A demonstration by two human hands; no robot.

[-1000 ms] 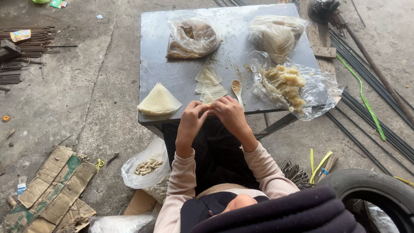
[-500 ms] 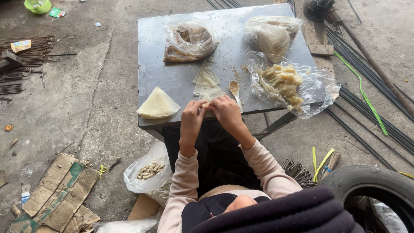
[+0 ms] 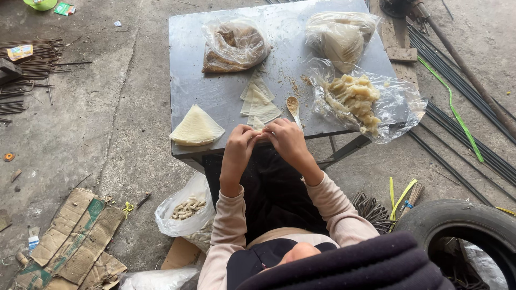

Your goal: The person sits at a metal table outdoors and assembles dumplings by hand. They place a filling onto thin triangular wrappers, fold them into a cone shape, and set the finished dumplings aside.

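Unmoved, both hands (image 3: 266,140) work over metal table (image 3: 226,96) outdoors.

Bare metal lies open on the table (image 3: 188,64) along its left side, from the far edge down to the wrapper stack (image 3: 196,128). The middle is blocked by loose wrappers (image 3: 259,102) and a spoon (image 3: 293,105). Three plastic bags (image 3: 235,45) (image 3: 339,35) (image 3: 365,102) crowd the far edge and right side.

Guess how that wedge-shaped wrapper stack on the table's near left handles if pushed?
The stack looks like thin pale sheets, so probably floppy and light. Pushed on the smooth metal table, it would likely slide, top sheets shearing off. Edges seem fragile.
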